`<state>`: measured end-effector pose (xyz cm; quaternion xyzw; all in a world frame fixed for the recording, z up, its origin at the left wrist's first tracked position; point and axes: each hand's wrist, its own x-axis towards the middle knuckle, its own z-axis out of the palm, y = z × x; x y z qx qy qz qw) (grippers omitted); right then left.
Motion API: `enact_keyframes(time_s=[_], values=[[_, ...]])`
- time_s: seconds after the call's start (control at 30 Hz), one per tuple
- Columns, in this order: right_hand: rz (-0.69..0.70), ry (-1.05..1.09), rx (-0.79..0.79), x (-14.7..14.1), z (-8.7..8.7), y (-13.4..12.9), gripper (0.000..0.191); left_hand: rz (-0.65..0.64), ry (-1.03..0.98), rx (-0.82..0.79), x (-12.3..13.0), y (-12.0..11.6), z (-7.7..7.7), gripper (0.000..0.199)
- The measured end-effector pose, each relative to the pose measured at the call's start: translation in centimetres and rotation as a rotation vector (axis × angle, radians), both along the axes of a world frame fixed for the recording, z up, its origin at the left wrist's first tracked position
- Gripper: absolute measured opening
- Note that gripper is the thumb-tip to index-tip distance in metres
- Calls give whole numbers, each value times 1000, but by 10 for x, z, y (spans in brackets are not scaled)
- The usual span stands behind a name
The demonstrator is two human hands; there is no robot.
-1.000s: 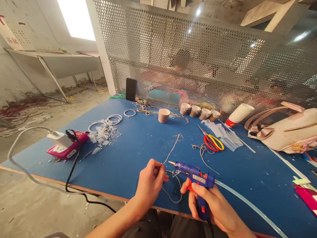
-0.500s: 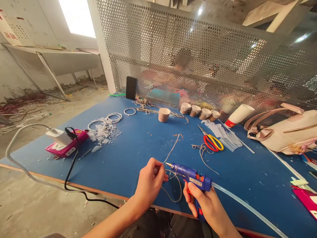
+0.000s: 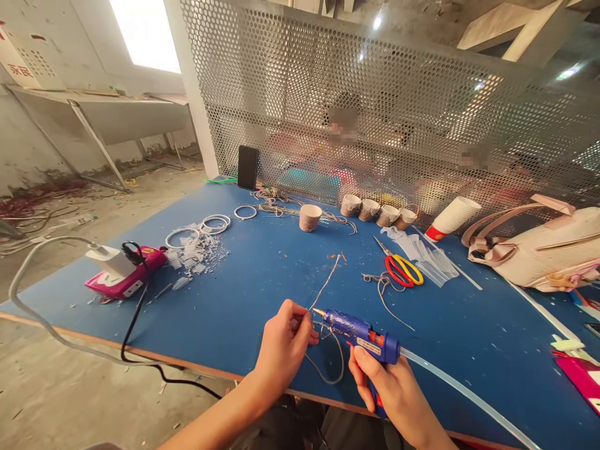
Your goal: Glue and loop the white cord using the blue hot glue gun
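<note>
My left hand (image 3: 287, 340) is closed in a pinch on a thin grey-brown cord (image 3: 325, 282) near the front of the table. One part of the cord runs away from me over the blue surface; another loops beside the fingers. My right hand (image 3: 387, 378) grips a blue hot glue gun (image 3: 359, 330) by its handle, with a finger near the trigger. Its nozzle points left, right by the pinched cord; whether it touches is too small to tell. A long clear glue stick (image 3: 462, 390) sticks out of the gun's back.
Scissors (image 3: 398, 265) with red and yellow handles lie right of centre by a loose cord. Small cord-wrapped cups (image 3: 310, 219) stand further back. Stacked paper cups (image 3: 454, 219), a pink bag (image 3: 544, 244), a pink power strip (image 3: 126, 278), white rings (image 3: 215, 225) and a phone (image 3: 248, 167) surround the work.
Almost nothing differs. The glue gun and my right hand have shifted very slightly; my left hand keeps its pinch on the cord.
</note>
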<state>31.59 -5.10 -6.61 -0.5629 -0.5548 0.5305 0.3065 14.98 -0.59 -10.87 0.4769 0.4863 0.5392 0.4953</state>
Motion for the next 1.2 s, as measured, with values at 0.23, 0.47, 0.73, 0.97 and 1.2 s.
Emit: enact_keyframes(time_s=[0.23,0.47,0.73,0.97,1.2], values=[[-14,-70,10,2,-2,-2,51,-4,-4,0,0,0,-2,10],[11,-168,30,3,-4,-3,55,-14,15,9,-1,1,-6,10],[4,-220,64,4,-2,-1,54,-14,29,16,0,-1,-3,9],[11,-294,65,7,-9,-7,57,-3,24,11,0,0,-5,9],[-17,-310,85,7,-6,-5,55,-5,-8,6,0,0,-1,9]])
